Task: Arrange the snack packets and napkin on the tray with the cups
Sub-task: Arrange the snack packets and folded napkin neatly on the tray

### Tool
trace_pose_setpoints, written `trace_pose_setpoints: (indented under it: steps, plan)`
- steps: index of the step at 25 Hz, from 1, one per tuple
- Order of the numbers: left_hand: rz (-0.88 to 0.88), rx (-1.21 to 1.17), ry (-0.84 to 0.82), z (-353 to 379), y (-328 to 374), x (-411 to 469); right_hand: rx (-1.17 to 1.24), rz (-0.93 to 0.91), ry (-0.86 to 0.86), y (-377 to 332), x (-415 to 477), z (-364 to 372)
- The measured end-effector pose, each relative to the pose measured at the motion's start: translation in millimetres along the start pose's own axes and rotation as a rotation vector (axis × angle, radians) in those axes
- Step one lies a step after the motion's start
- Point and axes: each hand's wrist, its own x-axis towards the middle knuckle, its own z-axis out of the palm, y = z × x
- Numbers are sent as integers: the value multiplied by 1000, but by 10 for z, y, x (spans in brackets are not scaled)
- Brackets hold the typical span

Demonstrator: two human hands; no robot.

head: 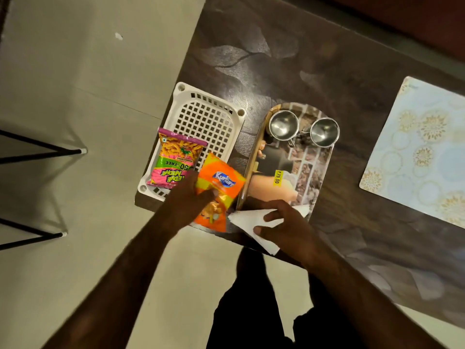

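Observation:
A printed oval tray (312,170) lies on the dark table with two steel cups (283,125) (324,132) at its far end. My right hand (284,222) presses a white napkin (247,219) at the tray's near edge, where the napkin overhangs the table. My left hand (187,200) grips an orange snack packet (220,182), held just left of the tray. A pink and green snack packet (176,161) lies in the white basket (208,117), beside my left hand.
The white slotted basket sits at the table's left corner. A pale patterned placemat (425,152) lies to the right of the tray. Black chair legs (42,149) stand on the floor at the left. My dark-clothed legs are below the table edge.

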Motion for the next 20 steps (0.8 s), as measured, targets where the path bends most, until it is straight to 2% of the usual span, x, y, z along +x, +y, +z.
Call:
trace_pose_setpoints:
  steps: [2, 3, 6, 9, 11, 15, 18, 20]
  plan:
    - [-16, 202, 37, -243, -106, 74, -430, -109, 169, 221, 64, -194]
    - [-28, 293, 59, -321, -139, 102, -594, -161, 196, 309, 94, -266]
    - [12, 487, 151, -355, -159, 138, -891, -203, 175, 455, 214, -295]
    - [70, 676, 312, -284, -157, 112, -1121, -276, 205, 472, 308, -165]
    - [67, 741, 362, -243, -162, 90, -1176, -320, 226, 479, 363, -124]
    - [27, 597, 347, -179, -193, 76, -1169, -310, 208, 449, 452, -97]
    - [113, 774, 508, -153, -219, -1, -1054, -259, 97, 457, 477, -163]
    - [253, 769, 600, -120, -206, -70, -923, -260, 4, 448, 460, -253]
